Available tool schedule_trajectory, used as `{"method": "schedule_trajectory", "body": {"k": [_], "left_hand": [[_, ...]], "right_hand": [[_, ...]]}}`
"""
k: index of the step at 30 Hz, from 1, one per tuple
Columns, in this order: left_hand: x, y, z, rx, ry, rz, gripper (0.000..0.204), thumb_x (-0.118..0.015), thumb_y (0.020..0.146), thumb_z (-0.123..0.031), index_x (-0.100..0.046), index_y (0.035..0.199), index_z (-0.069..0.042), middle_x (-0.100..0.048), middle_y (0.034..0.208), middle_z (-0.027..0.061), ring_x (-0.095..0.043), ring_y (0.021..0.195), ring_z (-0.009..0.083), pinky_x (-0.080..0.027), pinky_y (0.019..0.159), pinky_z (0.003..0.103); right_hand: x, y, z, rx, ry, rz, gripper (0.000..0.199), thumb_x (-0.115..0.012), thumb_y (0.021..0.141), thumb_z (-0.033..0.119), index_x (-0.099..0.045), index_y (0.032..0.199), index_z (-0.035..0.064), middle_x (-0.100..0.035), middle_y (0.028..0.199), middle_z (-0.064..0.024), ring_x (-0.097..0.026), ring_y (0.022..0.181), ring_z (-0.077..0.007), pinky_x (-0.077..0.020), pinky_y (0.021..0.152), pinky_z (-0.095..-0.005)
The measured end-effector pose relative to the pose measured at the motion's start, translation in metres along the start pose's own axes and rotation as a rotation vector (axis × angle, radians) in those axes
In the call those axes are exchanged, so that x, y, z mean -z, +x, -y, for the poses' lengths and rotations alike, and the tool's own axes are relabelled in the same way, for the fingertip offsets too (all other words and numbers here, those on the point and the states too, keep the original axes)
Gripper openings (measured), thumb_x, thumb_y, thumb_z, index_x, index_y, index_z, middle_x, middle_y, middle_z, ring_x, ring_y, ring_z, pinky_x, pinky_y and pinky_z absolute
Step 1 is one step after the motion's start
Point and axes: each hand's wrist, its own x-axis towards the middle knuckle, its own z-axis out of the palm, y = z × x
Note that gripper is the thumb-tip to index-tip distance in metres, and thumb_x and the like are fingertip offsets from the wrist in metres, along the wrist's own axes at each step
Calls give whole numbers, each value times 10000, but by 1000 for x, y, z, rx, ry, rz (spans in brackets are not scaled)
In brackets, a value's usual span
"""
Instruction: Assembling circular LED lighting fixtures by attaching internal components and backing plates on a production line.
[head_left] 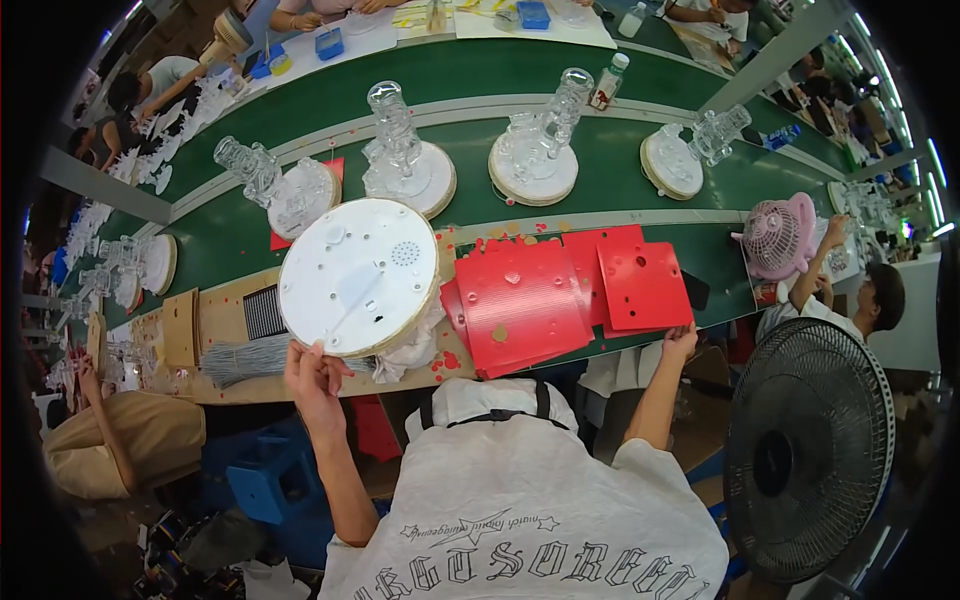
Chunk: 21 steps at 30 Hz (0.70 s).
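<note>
A white round base (350,265) with small holes, a speaker-like grille and a tan rim lies tilted, underside up, on crumpled white material (410,352). My left hand (318,382) grips its near edge, thumb on the rim and fingers curled below. To the right, my right hand (679,343) pinches the near corner of a red corrugated sheet (645,285) with punched holes. This sheet overlaps a loose stack of red sheets (520,305), on which a small tan disc and a red cut-out lie.
Clear figures on round white bases (405,175) line the green bench (610,140). Grey wire ties (245,358) lie left, near brown cardboard pieces (181,328). A pink fan (778,238) and a large black fan (810,450) stand right. A bottle (608,84) stands behind; other people work around.
</note>
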Motion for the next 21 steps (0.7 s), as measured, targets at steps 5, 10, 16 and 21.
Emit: {"method": "schedule_trajectory", "body": {"k": [5,10,16,21], "left_hand": [[2,-7,-2,-10,-13,-22,145,-578,970,-162,-475,915,-75,-610,609,81,-447,427,68,-256,420,186],[7,-5,4,5,28,-26,158,-576,973,-222,-529,969,-72,-598,610,58,-405,418,54,-255,415,189],[-3,-3,2,14,-3,-37,182,-629,933,-152,-478,858,-85,-587,572,59,-489,451,60,-251,413,199],[-6,-5,-3,40,-10,-40,217,-635,929,-132,-439,846,-93,-517,528,13,-520,464,77,-257,418,203]], "right_hand": [[-38,-1,2,-415,-124,49,118,-730,901,274,-675,942,178,-583,758,68,-600,787,-100,-487,708,-358],[-55,6,-9,-424,-169,157,169,-613,988,274,-669,1035,122,-720,932,-8,-645,777,-191,-524,708,-376],[-101,-36,50,62,203,691,328,-552,1034,285,-633,1187,6,-702,1159,-138,-689,1025,-257,-571,880,-427],[-158,-366,80,1059,-42,631,369,-605,1012,226,-636,1198,-90,-691,1141,-166,-678,993,-274,-571,882,-370]]}}
